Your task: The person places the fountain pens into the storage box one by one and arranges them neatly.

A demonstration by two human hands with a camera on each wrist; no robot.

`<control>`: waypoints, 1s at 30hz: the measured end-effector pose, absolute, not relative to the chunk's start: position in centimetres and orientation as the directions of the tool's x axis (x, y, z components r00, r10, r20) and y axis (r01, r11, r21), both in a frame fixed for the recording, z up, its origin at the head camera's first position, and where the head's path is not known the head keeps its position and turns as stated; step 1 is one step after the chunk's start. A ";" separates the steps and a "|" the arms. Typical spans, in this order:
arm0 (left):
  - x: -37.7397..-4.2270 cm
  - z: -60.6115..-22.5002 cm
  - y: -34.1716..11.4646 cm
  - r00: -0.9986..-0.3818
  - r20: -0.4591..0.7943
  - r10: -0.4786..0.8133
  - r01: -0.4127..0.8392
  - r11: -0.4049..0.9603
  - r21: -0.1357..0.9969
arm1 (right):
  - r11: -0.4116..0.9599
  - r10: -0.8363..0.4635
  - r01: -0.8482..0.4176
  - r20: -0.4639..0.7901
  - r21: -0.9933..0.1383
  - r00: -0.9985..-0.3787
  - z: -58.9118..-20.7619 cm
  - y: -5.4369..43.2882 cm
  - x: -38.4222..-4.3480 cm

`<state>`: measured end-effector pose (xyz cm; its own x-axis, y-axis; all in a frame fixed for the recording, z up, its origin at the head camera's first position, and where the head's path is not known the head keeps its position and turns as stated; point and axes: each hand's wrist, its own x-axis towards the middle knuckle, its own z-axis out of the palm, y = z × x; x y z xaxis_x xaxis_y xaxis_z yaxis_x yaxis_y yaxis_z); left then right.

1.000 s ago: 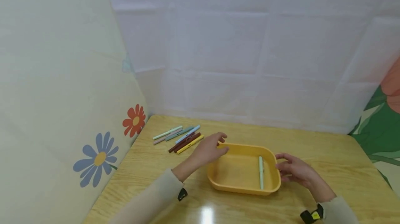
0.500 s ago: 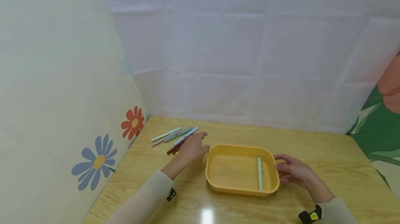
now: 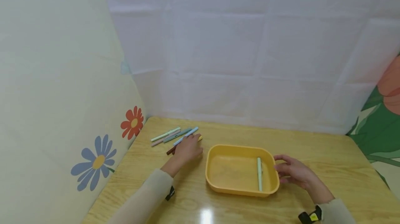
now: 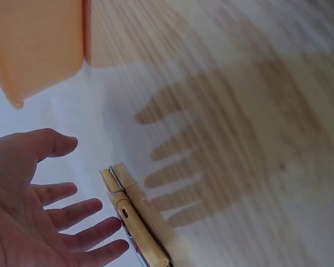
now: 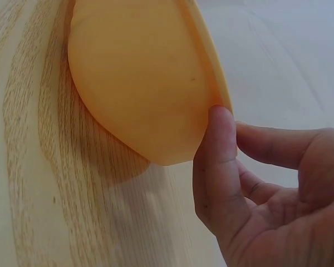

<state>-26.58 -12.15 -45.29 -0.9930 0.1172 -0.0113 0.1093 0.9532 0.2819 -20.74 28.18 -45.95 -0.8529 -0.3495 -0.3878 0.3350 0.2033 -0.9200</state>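
Pens (image 3: 177,135) are found fanned across the table (image 3: 140,172), beneath and just beyond the left fingertips; the left hand (image 3: 186,151) is held with fingers loosely extended, and nothing is gripped; the yellow pen (image 4: 140,231) is seen just beside those fingertips; by the right hand (image 3: 293,172), fingers bent, the rim of the yellow tray (image 3: 231,168) is touched, though whether it is pinched cannot be told; past the right fingertips, inside the tray, a light green pen (image 3: 259,174) is laid crosswise.

Reaching for the yellow pen seems to be the step in hand; it is best pinched near its middle, thumb against fingers, so that the dark red pen (image 3: 170,150) beside it is not dragged; the tray should be steadied only lightly.

Much of both pens is covered by the left hand; in the left wrist view the cluster is cut off below the fingers; an exact count cannot be made out.
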 end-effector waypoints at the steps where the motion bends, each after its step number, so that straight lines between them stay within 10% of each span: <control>1: -26.6 -45.3 -12.2 -0.993 -0.007 0.117 0.110 0.955 0.274 | 0.205 -0.349 0.335 -0.388 -0.920 -0.853 -45.9 28.2 -20.7; 30: -27.1 -45.7 -12.1 -0.989 -0.055 0.134 0.124 0.980 0.157 | 0.201 -0.361 0.323 -0.376 -0.925 -0.853 -46.1 28.8 -20.9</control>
